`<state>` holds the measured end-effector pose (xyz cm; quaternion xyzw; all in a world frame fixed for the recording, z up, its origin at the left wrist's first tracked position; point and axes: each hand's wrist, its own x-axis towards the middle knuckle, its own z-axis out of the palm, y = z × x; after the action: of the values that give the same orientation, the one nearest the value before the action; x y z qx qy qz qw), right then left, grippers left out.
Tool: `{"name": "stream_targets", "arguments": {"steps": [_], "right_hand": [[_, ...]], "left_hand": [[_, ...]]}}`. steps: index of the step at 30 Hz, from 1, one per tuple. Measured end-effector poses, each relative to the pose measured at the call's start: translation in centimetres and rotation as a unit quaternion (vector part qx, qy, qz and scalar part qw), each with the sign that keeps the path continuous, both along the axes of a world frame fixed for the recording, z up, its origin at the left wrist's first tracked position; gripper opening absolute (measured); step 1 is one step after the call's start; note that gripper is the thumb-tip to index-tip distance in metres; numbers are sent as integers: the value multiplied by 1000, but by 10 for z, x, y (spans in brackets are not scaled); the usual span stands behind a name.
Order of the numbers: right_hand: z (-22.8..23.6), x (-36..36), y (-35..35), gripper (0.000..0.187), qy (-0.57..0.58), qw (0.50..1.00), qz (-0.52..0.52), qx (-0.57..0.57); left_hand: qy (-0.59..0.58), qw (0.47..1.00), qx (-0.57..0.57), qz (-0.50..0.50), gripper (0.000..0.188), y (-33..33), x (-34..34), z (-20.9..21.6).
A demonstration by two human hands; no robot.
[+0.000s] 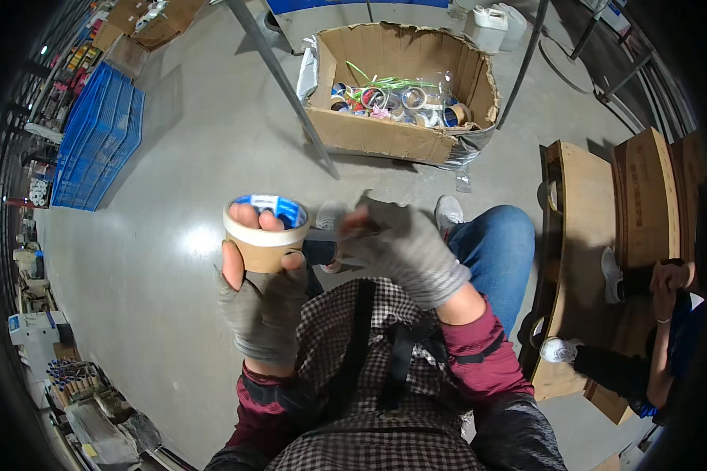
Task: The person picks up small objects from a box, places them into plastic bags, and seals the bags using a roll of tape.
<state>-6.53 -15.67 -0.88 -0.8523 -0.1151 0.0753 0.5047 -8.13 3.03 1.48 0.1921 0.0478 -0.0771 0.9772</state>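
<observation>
My left hand (263,294), in a grey fingerless glove, grips a wide roll of tape (269,242) from below and the side. The roll has a tan outer face, a pale rim and a blue and white inner wall; some fingers reach inside its core. Just to the right, my right hand (401,243), gloved alike, is raised with fingers curled and blurred by motion. What they pinch, if anything, cannot be made out. A dark band shows between the roll and these fingers; I cannot tell if it is a tape end.
Ahead on the floor stands an open cardboard box (385,140) of tape rolls and scraps, between metal legs (279,78). Blue crates (102,133) stand at left, white jugs (485,30) behind the box. At right, a person (672,314) sits by a wooden platform (577,259).
</observation>
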Motion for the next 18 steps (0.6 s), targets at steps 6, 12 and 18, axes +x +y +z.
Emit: {"name": "stream_targets", "arguments": {"steps": [6, 12, 18], "right_hand": [[-42, -18, -109, 21, -59, 951, -294, 82], [-51, -21, -202, 21, -27, 748, -628, 213], [-28, -22, -96, 16, -98, 941, -299, -124]], "left_hand": [[-52, 995, 51, 70, 35, 27, 12, -7], [-58, 995, -12, 75, 33, 34, 16, -11], [-15, 999, -1, 33, 35, 12, 9, -12]]}}
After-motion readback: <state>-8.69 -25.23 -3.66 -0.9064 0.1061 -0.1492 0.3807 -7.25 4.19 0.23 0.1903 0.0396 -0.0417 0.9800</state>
